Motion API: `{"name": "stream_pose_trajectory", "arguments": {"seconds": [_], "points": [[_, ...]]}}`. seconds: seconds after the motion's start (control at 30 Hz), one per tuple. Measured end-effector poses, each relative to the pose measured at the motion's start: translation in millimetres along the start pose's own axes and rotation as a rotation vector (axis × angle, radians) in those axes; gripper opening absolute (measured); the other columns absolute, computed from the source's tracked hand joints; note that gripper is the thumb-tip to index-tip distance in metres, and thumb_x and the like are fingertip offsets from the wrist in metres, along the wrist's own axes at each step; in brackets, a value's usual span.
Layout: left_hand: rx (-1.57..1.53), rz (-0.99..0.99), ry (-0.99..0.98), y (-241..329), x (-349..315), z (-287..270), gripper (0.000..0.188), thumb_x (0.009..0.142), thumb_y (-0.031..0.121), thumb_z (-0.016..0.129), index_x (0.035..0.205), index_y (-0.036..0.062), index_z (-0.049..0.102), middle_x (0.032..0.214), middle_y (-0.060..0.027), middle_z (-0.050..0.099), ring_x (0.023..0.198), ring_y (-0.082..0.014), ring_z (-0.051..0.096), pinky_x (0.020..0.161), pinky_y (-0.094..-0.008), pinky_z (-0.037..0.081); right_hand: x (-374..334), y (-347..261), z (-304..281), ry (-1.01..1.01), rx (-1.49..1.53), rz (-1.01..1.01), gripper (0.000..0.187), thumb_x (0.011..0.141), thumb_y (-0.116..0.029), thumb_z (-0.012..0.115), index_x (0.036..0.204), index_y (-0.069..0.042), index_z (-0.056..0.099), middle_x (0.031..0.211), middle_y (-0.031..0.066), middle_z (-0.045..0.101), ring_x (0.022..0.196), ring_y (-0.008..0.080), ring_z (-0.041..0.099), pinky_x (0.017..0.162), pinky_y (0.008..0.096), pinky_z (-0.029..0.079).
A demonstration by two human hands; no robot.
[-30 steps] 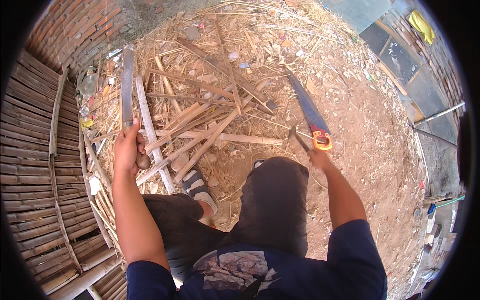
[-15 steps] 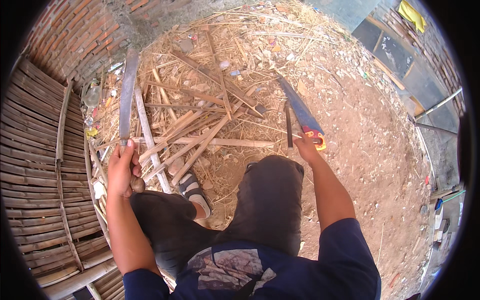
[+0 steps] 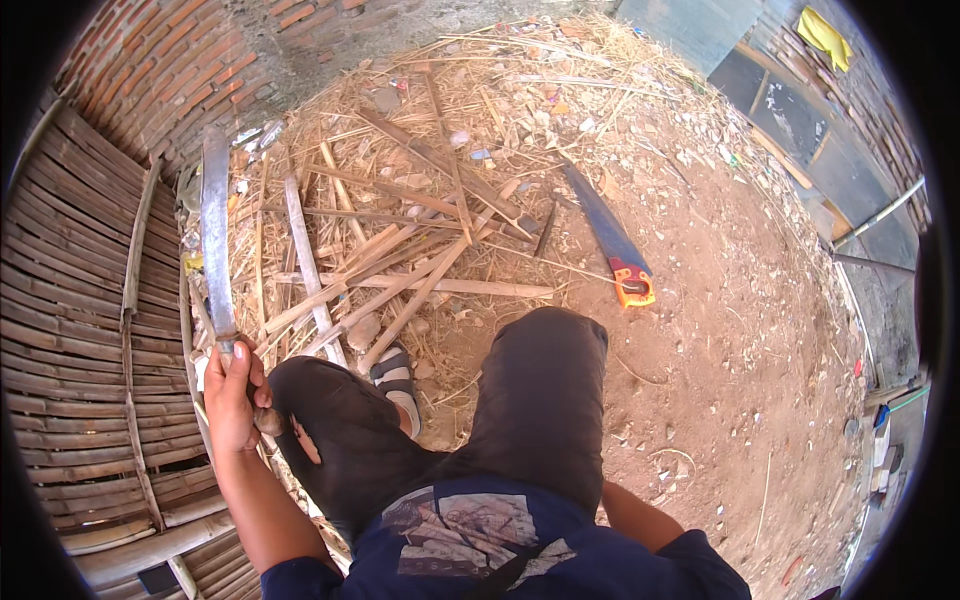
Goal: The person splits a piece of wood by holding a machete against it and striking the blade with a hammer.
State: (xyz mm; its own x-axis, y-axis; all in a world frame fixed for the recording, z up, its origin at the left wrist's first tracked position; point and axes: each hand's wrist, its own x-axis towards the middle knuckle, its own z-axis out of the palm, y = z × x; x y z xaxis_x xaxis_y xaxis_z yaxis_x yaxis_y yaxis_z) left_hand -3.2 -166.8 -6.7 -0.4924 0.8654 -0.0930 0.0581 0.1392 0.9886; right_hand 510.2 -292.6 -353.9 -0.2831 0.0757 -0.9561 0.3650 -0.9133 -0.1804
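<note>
My left hand (image 3: pixel 232 395) is closed round the wooden handle of a machete (image 3: pixel 216 240). Its long, slightly curved metal blade points away from me, close to the bamboo slat wall. Of my right arm only the forearm (image 3: pixel 640 518) shows, beside my right thigh; the hand itself is hidden. A hand saw (image 3: pixel 605 230) with a red and orange handle lies on the dirt ahead to the right. A short dark stick (image 3: pixel 546 230) rests left of the saw blade, apart from it. Split bamboo strips (image 3: pixel 430 285) lie crossed in a loose pile before my left foot.
The bamboo slat wall (image 3: pixel 80 330) runs along my left side, and a brick wall (image 3: pixel 180 80) stands at the far left. Straw and rubble (image 3: pixel 560 100) cover the ground beyond the pile. Dark panels (image 3: pixel 785 110) and a yellow cloth (image 3: pixel 825 38) are at the far right.
My right hand has drawn back from beside the saw handle out of sight. The dark stick now lies farther left, tilted. My left hand has come nearer my body with the machete.
</note>
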Motion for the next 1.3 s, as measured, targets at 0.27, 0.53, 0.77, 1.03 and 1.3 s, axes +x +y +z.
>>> {"name": "stream_pose_trajectory", "arguments": {"seconds": [0.27, 0.53, 0.77, 1.03, 1.3], "points": [[-0.134, 0.019, 0.030, -17.3, 76.9, 38.8, 0.028, 0.103, 0.036, 0.061, 0.104, 0.0087, 0.055, 0.070, 0.0013, 0.048, 0.051, -0.0071, 0.042, 0.047, -0.0223, 0.036, 16.8, -48.5, 4.2, 0.264, 0.147, -0.080, 0.027, 0.102, -0.035, 0.057, 0.105, -0.009, 0.065, 0.091, 0.0025, 0.063, 0.082, 0.0141, 0.058, 0.077, 0.0311, 0.047], [-0.006, -0.140, 0.175, -75.9, 130.3, 45.3, 0.027, 0.102, 0.034, 0.065, 0.096, 0.0090, 0.054, 0.063, 0.0010, 0.049, 0.047, -0.0076, 0.044, 0.044, -0.0225, 0.034, 65.1, -147.0, -22.7, 0.482, 0.235, -0.185, 0.030, 0.102, -0.035, 0.058, 0.108, -0.007, 0.065, 0.094, 0.0038, 0.064, 0.085, 0.0151, 0.060, 0.080, 0.0316, 0.049], [0.073, -0.234, 0.177, -80.8, 145.4, 28.8, 0.027, 0.103, 0.034, 0.063, 0.099, 0.0085, 0.054, 0.065, 0.0003, 0.050, 0.048, -0.0088, 0.045, 0.044, -0.0236, 0.037, 56.6, -192.1, -31.6, 0.547, 0.197, -0.229, 0.032, 0.102, -0.036, 0.058, 0.110, -0.005, 0.065, 0.097, 0.0050, 0.065, 0.088, 0.0161, 0.062, 0.082, 0.0321, 0.050], [-0.307, -0.208, 0.014, -71.4, 103.9, 11.9, 0.044, 0.097, 0.040, 0.035, 0.112, 0.0046, 0.055, 0.074, -0.0061, 0.055, 0.055, -0.0152, 0.050, 0.052, -0.0285, 0.042, 18.6, -213.5, -88.9, 0.710, 0.098, -0.554, 0.035, 0.102, -0.037, 0.059, 0.114, -0.004, 0.064, 0.100, 0.0063, 0.067, 0.091, 0.0172, 0.065, 0.084, 0.0326, 0.052], [-0.268, 0.036, -0.329, -63.3, 26.8, 43.6, 0.033, 0.110, 0.030, 0.039, 0.130, 0.0047, 0.042, 0.108, -0.0084, 0.061, 0.092, -0.0182, 0.064, 0.088, -0.0383, 0.056, -213.4, -359.5, 65.0, 0.540, -0.505, -1.268, 0.039, 0.101, -0.041, 0.061, 0.109, -0.003, 0.064, 0.100, 0.0056, 0.065, 0.096, 0.0138, 0.061, 0.087, 0.0292, 0.048]]}}
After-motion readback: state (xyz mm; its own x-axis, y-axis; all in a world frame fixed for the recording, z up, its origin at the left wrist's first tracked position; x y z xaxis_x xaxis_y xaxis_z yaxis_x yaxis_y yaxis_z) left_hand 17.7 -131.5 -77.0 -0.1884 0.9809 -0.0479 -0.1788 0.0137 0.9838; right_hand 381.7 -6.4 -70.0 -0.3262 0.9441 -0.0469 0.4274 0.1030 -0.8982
